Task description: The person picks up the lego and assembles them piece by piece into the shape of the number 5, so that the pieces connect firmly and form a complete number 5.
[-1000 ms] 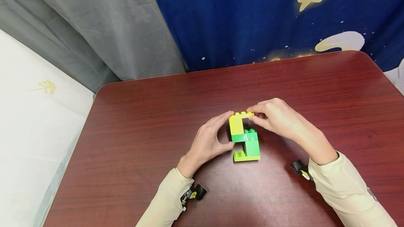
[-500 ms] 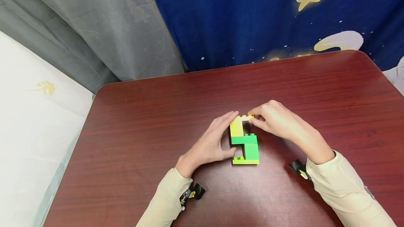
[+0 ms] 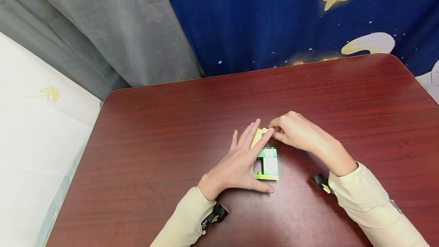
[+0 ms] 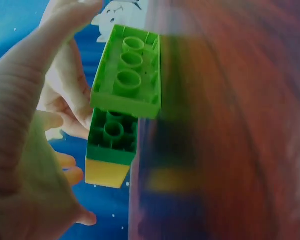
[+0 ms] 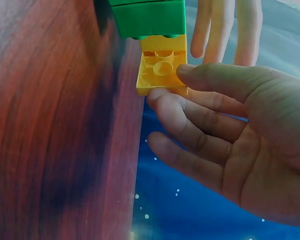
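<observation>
Joined toy building bricks form a stepped shape, with a green brick point(image 3: 271, 167) and a lime base brick point(image 4: 146, 75) toward the near end. A thin yellow brick point(image 5: 151, 81) makes the far end. My right hand point(image 3: 298, 130) pinches this yellow brick between thumb and forefinger. Across the bricks reaches my left hand point(image 3: 236, 165), fingers straight and spread, its thumb extended past the lime end. It hides part of the yellow and green bricks in the head view. Hollow undersides face the left wrist camera. Whether the bricks touch the table is unclear.
The dark red wooden table point(image 3: 164, 144) has rounded far corners. Behind it hang a grey curtain point(image 3: 130, 29) and a blue curtain point(image 3: 260, 18) with stars. A white cloth point(image 3: 41, 132) is at the left. Small black cameras sit on both wrists.
My left hand has gone from bracketing the bricks' left side to spreading over them, its thumb now beyond the near end. The bricks shifted slightly toward me; my right hand keeps its pinch.
</observation>
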### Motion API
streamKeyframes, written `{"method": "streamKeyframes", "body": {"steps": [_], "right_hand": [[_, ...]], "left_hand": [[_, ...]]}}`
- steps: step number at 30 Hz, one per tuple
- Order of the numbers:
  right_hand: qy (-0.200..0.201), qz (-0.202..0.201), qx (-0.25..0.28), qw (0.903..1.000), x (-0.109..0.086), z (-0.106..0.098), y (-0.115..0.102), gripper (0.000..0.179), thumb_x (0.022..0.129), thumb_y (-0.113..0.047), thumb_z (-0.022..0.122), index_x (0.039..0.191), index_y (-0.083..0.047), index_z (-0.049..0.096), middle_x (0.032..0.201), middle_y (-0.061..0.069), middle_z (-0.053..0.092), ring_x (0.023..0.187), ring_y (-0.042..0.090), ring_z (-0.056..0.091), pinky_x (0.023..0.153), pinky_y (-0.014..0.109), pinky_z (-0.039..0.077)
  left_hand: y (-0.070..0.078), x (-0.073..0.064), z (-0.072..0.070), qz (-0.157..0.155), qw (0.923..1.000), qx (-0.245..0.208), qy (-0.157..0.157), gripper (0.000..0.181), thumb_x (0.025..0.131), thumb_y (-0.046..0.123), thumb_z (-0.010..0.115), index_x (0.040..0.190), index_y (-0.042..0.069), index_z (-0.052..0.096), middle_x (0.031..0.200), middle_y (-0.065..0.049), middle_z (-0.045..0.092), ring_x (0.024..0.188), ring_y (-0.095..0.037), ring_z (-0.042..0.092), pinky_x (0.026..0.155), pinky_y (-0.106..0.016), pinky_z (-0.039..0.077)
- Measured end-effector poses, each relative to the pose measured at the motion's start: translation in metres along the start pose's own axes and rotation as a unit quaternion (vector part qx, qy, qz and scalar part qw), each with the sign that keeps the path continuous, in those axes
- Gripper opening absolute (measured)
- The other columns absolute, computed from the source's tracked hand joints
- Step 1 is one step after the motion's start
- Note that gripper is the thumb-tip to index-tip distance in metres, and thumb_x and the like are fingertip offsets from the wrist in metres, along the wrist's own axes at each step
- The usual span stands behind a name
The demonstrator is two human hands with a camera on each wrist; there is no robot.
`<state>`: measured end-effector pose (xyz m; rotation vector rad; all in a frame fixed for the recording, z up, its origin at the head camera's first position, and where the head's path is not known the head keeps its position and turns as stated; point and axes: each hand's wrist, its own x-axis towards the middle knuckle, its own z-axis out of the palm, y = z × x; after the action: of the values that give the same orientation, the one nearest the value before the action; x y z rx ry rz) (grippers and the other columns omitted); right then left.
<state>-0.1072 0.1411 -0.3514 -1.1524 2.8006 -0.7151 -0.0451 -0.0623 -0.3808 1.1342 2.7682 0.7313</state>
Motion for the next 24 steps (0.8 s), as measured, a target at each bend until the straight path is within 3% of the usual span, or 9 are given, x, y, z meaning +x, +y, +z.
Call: {"method": "streamKeyframes", "body": {"steps": [8,13,20,24], "right_hand": [[-0.029,0.014,0.010,0.9994,0.000,0.006,0.000,0.003,0.081,-0.005,0.068,0.081,-0.007,0.070,0.066,-0.007,0.060,0.053,0.005,0.046,0.054,0.026,0.042],[-0.033,0.016,0.014,0.9992,0.000,0.009,-0.002,0.007,0.080,-0.003,0.070,0.077,-0.009,0.068,0.062,-0.009,0.056,0.052,0.005,0.046,0.053,0.025,0.042],[-0.037,0.023,0.021,0.9988,0.000,0.008,-0.003,0.006,0.079,-0.001,0.069,0.080,-0.006,0.070,0.065,-0.008,0.060,0.054,0.005,0.049,0.054,0.026,0.043],[-0.047,0.028,0.021,0.9983,0.000,0.007,-0.003,0.009,0.079,0.000,0.067,0.075,-0.008,0.068,0.062,-0.008,0.057,0.054,0.006,0.047,0.053,0.026,0.042]], "left_hand": [[-0.003,0.000,0.005,-0.046,0.9983,0.001,-0.036,0.131,0.057,0.066,0.075,0.149,0.025,-0.010,0.154,-0.011,-0.012,0.140,-0.026,-0.006,0.101,-0.065,0.010],[-0.004,0.002,0.006,-0.043,0.9982,0.007,-0.041,0.132,0.056,0.066,0.075,0.148,0.026,-0.012,0.154,-0.009,-0.005,0.140,-0.023,-0.004,0.101,-0.065,0.011],[-0.001,0.003,0.011,-0.038,0.9988,0.007,-0.029,0.135,0.055,0.054,0.079,0.148,0.022,-0.014,0.152,-0.003,0.014,0.139,-0.022,0.009,0.100,-0.066,0.013],[0.001,0.004,0.012,-0.037,0.9986,0.018,-0.032,0.136,0.054,0.056,0.079,0.147,0.023,-0.015,0.152,-0.004,0.015,0.139,-0.021,0.009,0.100,-0.066,0.010]]}}
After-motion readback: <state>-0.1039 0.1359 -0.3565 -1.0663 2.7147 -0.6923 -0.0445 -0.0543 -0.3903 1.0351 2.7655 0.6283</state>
